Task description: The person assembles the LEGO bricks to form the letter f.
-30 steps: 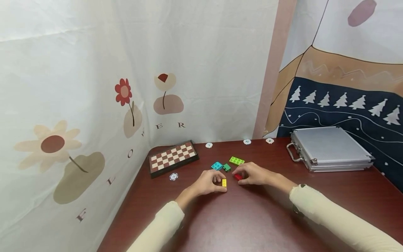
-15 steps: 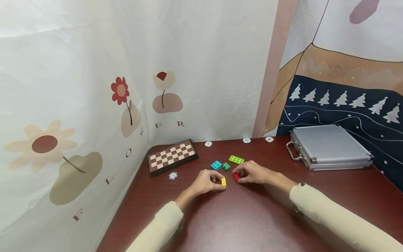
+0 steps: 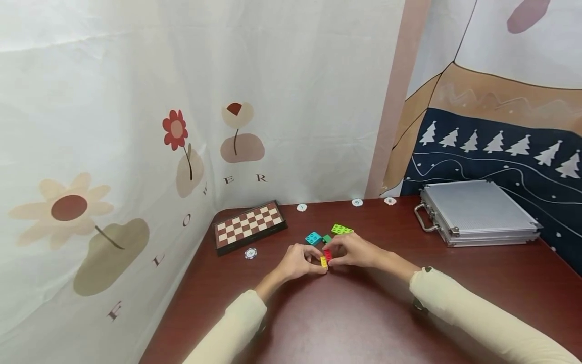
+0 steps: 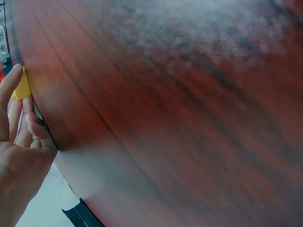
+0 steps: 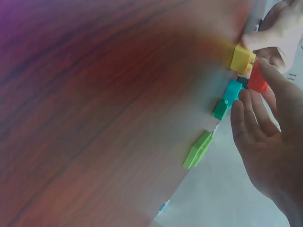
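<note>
Left grip (image 3: 295,263), yellow brick (image 3: 324,262) in its pinch

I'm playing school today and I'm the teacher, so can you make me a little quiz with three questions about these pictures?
1. What colour is the brick in the right hand?
a) light green
b) red
c) blue
2. True or false: the left hand pinches the yellow brick.
3. How many round chips can you count on the table in the head view?

Key:
1. b, it's the red brick.
2. True.
3. Four.
</note>
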### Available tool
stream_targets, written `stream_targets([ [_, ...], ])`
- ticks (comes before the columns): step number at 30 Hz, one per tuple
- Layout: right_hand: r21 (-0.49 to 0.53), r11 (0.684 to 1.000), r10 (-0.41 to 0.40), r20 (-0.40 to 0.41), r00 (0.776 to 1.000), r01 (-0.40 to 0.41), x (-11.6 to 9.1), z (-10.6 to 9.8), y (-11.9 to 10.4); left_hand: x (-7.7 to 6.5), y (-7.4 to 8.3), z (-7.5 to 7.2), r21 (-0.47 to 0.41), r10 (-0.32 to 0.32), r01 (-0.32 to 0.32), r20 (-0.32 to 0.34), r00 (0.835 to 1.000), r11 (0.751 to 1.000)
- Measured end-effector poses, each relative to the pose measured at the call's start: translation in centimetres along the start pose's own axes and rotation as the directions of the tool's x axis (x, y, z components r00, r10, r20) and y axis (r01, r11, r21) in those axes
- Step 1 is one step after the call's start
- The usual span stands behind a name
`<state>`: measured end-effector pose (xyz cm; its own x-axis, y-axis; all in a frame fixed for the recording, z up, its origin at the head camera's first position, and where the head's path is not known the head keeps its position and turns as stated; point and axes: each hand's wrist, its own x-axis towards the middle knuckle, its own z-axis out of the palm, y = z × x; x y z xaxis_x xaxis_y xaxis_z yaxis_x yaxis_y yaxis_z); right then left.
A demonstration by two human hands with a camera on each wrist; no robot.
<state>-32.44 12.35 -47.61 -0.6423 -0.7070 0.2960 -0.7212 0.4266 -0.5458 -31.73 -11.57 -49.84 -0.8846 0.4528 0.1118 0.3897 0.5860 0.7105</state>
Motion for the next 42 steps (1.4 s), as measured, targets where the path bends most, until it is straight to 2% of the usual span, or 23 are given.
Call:
stream_targets([
  [9,0.005,1.000,-0.001,-0.013,1.000,0.001,0.4,0.9,-0.5,-0.1,0.1,0.0,0.003,-0.001,0.002,-0.008,1.000,1.000],
  [18,-0.054,0.999,0.006,-0.030,1.000,-0.007,0.5,1.2,-1.0,-0.1,0.0,0.0,0.021,0.001,-0.001,-0.009,1.000,1.000],
  [26,-0.012,1.000,0.009,-0.028,1.000,-0.009,0.6,1.4,-0.8,-0.2,-0.1,-0.1,0.046,0.005,-0.004,-0.015,1.000,0.999],
  [31,-0.038,0.999,0.035,-0.015,0.999,-0.036,0.8,1.4,-1.0,-0.3,-0.1,-0.1,0.039,0.011,-0.010,-0.013,1.000,0.999],
  [36,-0.037,0.997,0.068,0.004,0.998,-0.068,0.9,1.4,-1.2,-0.3,-0.4,-0.1,0.062,0.038,-0.037,-0.014,0.999,0.997],
  [42,-0.051,0.997,0.059,-0.014,0.998,-0.060,0.5,1.6,-1.0,-0.2,-0.4,0.0,0.067,0.073,-0.072,-0.016,0.997,0.995],
])
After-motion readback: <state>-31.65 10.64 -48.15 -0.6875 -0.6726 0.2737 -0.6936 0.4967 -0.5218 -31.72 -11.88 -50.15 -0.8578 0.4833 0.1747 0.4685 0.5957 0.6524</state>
